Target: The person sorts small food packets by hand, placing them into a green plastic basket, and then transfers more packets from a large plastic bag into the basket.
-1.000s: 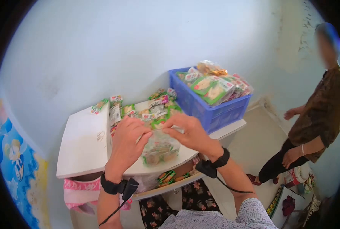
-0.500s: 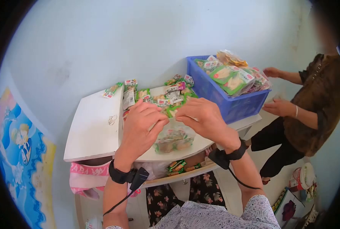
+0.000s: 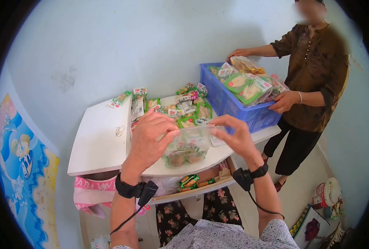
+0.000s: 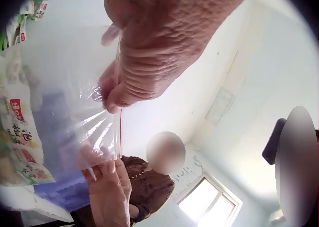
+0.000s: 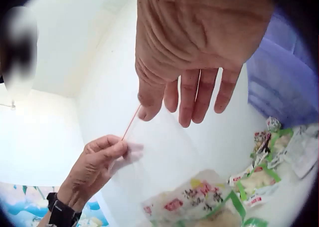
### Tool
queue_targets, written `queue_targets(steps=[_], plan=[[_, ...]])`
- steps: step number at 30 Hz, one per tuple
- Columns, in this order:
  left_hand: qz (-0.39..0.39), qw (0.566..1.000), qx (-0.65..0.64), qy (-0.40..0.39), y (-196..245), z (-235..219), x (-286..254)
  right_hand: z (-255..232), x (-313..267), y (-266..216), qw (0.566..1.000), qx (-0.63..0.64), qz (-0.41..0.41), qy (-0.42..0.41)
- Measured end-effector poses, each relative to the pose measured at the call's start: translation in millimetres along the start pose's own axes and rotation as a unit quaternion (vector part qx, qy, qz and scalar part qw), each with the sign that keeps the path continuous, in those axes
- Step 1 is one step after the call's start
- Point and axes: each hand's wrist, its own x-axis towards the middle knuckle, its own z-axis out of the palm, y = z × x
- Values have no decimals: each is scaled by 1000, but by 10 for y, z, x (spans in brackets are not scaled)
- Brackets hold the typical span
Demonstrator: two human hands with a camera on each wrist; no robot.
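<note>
A clear zip bag (image 3: 188,139) hangs between my two hands over the table, its mouth upward. Several small food packets (image 3: 186,157) lie in its lower part. At the bag's upper left corner my left hand (image 3: 151,135) pinches the edge between thumb and fingers. My right hand (image 3: 237,139) has thumb and index finger on either side of the upper right corner, the other fingers fairly straight. A thin red line (image 4: 120,129) runs along the bag's mouth in the left wrist view. Part of a printed packet (image 5: 189,202) shows through the film in the right wrist view.
Green and white packets (image 3: 184,106) are scattered at the table's back. A blue crate (image 3: 230,101) heaped with packets stands on the right, with another person's hands (image 3: 286,101) on its rim. Below the white tabletop (image 3: 95,141), an open drawer (image 3: 217,178) holds packets.
My right hand's fingers have spread a little at the bag's corner, while my left keeps its pinch. The other person has come to the crate and put both hands on it.
</note>
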Motion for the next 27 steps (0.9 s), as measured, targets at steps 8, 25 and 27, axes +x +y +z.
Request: queue_targets(steps=[8,25,27], plan=[[-16,1000,-26,3,-155,9,-91,412,-223,473,979,70,150,-119],[-333,851,-376,155,-243,1192,-1127,639,-345,506,987,115,112,-30],[-332,858,-366,138,-245,1231,-1121,694,-374,506,983,135,123,-7]])
